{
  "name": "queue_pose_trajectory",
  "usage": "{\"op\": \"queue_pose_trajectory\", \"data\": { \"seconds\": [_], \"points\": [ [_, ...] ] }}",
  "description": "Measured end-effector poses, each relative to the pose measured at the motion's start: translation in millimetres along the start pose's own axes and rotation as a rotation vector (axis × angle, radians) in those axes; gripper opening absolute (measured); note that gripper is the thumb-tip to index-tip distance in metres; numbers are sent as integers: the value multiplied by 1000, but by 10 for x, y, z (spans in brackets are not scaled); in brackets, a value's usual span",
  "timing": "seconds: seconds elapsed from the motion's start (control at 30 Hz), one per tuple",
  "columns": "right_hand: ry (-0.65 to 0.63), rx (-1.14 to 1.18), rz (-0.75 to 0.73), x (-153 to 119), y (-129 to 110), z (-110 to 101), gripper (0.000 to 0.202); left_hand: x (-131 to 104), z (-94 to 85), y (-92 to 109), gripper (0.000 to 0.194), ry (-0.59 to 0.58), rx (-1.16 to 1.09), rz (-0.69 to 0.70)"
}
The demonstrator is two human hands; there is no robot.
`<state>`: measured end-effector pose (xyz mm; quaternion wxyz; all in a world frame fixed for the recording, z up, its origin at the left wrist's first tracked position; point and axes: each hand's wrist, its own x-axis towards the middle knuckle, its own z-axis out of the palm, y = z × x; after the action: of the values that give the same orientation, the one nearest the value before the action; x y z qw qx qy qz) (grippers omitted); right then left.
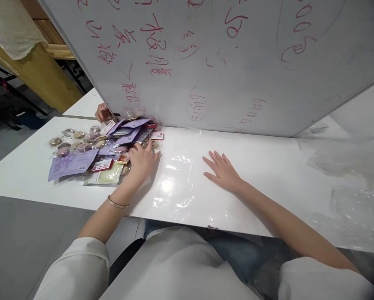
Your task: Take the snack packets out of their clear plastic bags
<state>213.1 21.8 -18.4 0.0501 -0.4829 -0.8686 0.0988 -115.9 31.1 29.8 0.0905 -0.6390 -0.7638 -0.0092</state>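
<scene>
At the right edge of a heap of packets, my left hand (141, 161) rests with its fingers apart, touching the packets. The heap holds purple pouches (74, 163), a pale green pouch (107, 175), a red-and-white labelled packet (102, 165) and several small clear-wrapped round items (83, 147). My right hand (222, 170) is held over the middle of the white table (180, 200), fingers spread, with nothing in it. A clear, shiny plastic sheet or bag (174, 179) lies between my two hands.
A whiteboard (237, 83) with red writing stands upright along the table's back edge. Another person's hand (103, 112) shows beside its left edge, near the packets. Crumpled clear plastic (355, 204) covers the table's right end.
</scene>
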Motion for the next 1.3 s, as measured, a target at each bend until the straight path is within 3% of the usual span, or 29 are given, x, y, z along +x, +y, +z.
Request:
{"op": "queue_pose_trajectory", "data": {
  "seconds": [0.23,0.47,0.63,0.8,0.93,1.1,1.17,1.2,1.3],
  "points": [
    [21,13,-3,1,-2,22,72,71,104,155,58,-2,-140,180],
    [33,19,-7,-3,9,36,72,345,165,294,61,32,-151,186],
    [37,38,0,-3,9,33,71,518,126,369,53,-50,-117,260],
    [26,42,3,7,11,28,72,487,91,421,42,-84,-80,297],
    [20,51,13,7,20,15,71,485,-9,374,40,-97,-41,275],
    [26,86,-6,6,14,27,72,371,-337,476,34,5,-59,148],
    [48,129,-9,39,20,61,74,166,-427,646,34,46,-83,301],
    [78,173,9,60,34,76,74,35,-434,747,35,45,-100,455],
    [284,383,198,64,126,58,71,-350,-279,1025,41,13,-185,1116]
  ]
}}
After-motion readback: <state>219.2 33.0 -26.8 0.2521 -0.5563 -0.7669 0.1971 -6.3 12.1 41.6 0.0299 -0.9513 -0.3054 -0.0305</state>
